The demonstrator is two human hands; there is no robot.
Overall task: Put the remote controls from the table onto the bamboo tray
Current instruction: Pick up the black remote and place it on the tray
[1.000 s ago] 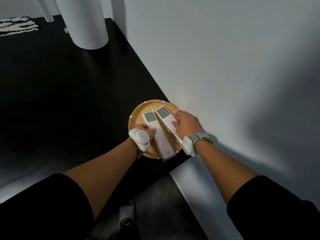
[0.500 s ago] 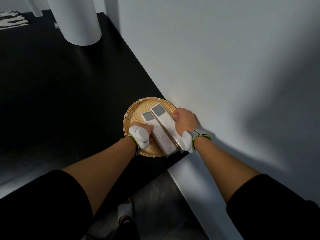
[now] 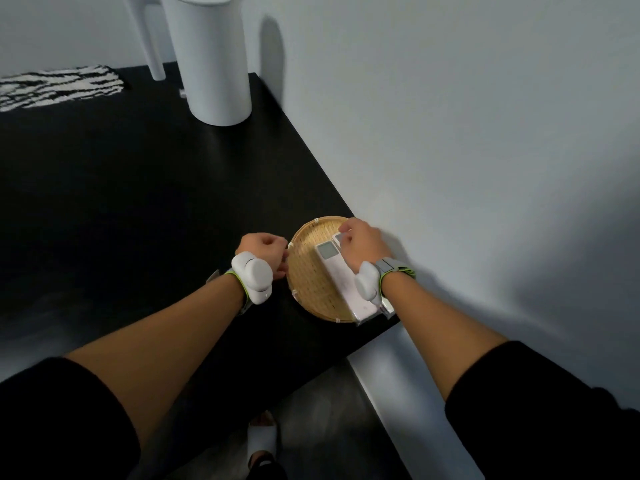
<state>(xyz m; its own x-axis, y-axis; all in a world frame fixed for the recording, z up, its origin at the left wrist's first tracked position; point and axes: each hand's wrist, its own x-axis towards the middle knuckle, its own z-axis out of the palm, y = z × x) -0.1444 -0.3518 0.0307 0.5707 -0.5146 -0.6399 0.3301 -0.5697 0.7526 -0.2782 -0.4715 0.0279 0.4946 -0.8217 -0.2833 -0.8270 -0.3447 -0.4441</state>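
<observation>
Remote controls (image 3: 337,277) on bamboo tray (image 3: 310,285), right hand (image 3: 363,244) gripping one; left hand (image 3: 265,252) fisted beside rim.

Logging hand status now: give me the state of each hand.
Left hand: closed in a fist, holding nothing visible, beside the round bamboo tray.
Right hand: closed on a white remote control.

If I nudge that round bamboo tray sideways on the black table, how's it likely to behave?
The bamboo tray looks thin and woven, so probably light and stiff. On the glossy black table it would likely slide rather than tip. The remote control overhangs its near rim, so a sharp push might shift it off.
</observation>
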